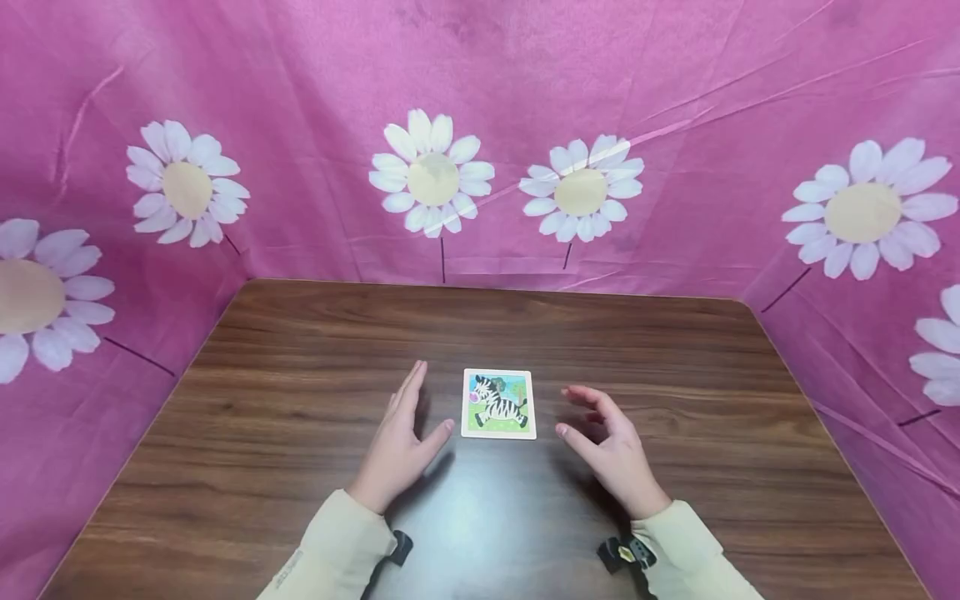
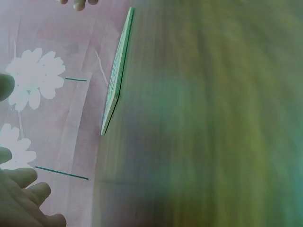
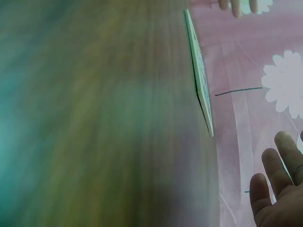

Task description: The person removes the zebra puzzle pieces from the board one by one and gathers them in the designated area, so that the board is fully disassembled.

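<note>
A square picture puzzle [image 1: 498,404] with a pale border and a zebra on it lies flat on the brown wooden table [image 1: 360,325]. To its left is my left hand [image 1: 401,450], thumb apart from the extended fingers, holding nothing. My right hand [image 1: 615,454] is on the other side, its fingers loosely bent and no object in them. Neither hand touches the puzzle. Both wrist views show the puzzle edge-on as a thin board: the left wrist view has its near edge [image 2: 117,71], the right wrist view its side [image 3: 199,71].
Pink cloth [image 1: 315,100] printed with white daisies hangs behind the table and along both sides. Dark straps [image 1: 626,552] sit at the wrists, below pale sleeves [image 1: 337,542]. Light glares off the tabletop between the forearms.
</note>
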Demonstrator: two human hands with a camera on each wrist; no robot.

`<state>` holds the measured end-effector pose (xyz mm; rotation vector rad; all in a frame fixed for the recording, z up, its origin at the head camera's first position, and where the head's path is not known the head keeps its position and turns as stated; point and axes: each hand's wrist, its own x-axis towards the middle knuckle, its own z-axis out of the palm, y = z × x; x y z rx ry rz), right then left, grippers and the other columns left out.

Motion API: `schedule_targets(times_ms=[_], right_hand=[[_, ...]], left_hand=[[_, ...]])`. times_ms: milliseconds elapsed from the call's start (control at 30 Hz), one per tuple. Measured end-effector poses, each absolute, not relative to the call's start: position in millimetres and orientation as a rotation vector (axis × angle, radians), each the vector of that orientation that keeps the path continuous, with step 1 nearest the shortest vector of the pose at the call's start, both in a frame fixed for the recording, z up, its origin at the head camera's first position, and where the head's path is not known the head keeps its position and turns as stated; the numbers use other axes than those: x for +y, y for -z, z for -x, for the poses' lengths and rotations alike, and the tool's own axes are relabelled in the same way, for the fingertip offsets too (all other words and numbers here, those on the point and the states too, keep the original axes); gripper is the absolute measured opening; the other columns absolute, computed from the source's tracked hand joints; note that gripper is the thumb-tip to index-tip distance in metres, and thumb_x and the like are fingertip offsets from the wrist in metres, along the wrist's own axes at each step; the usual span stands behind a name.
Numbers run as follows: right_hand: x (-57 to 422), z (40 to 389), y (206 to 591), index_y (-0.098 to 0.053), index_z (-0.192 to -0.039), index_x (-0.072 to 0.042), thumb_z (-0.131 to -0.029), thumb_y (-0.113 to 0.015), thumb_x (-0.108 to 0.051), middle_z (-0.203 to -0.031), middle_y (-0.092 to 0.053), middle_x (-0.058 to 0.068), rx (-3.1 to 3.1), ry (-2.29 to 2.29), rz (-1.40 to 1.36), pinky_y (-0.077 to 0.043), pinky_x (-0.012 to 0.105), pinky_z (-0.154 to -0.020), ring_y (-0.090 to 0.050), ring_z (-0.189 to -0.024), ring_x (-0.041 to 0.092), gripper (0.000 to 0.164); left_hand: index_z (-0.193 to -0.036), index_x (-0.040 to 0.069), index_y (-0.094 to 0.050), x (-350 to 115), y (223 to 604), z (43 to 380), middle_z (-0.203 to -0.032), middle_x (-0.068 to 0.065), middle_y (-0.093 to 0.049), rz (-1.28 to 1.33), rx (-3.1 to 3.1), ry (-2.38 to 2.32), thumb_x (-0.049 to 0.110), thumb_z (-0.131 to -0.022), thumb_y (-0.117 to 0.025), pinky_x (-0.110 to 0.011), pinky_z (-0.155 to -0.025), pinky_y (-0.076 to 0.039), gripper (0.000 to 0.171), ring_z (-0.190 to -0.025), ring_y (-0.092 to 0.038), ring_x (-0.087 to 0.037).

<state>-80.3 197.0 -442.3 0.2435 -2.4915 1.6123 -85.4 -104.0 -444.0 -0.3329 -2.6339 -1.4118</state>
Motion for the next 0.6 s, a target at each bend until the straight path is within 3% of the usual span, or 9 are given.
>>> schedule_targets(times_ms=[200,367,600], right_hand=[[186.6,92.9,447.3,-0.062,-0.126,-0.006,-0.087,-0.078,-0.009,-0.125,-0.066,0.016,-2.444,-1.724,-0.203,-0.051,0.04,-0.09,-0.062,-0.11,0.035,0.042],[181.0,101.6,449.2,-0.062,-0.126,-0.003,-0.087,-0.077,-0.009,-0.125,-0.066,0.018,-2.441,-1.767,-0.177,-0.049,0.045,-0.093,-0.063,-0.111,0.036,0.042],[172.7,114.2,455.8,-0.062,-0.124,0.0,-0.089,-0.074,-0.006,-0.124,-0.067,0.018,-2.429,-1.887,-0.165,-0.049,0.027,-0.089,-0.065,-0.109,0.033,0.038]], left_hand=[[-0.161,0.015,-0.022,-96.8,448.7,94.0,-0.163,-0.011,-0.029,0.241,-2.706,1.501,0.028,-0.088,-0.073,-0.056,-0.116,-0.024,0.09,-0.149,-0.027,-0.032],[-0.16,0.016,-0.025,-92.5,454.1,100.6,-0.161,-0.011,-0.034,0.206,-2.744,1.534,0.032,-0.087,-0.074,-0.059,-0.115,-0.023,0.09,-0.147,-0.029,-0.036],[-0.15,0.001,-0.042,-89.1,464.8,110.4,-0.152,-0.018,-0.045,0.335,-2.852,1.372,0.032,-0.084,-0.076,-0.055,-0.12,-0.01,0.081,-0.146,-0.032,-0.037]])
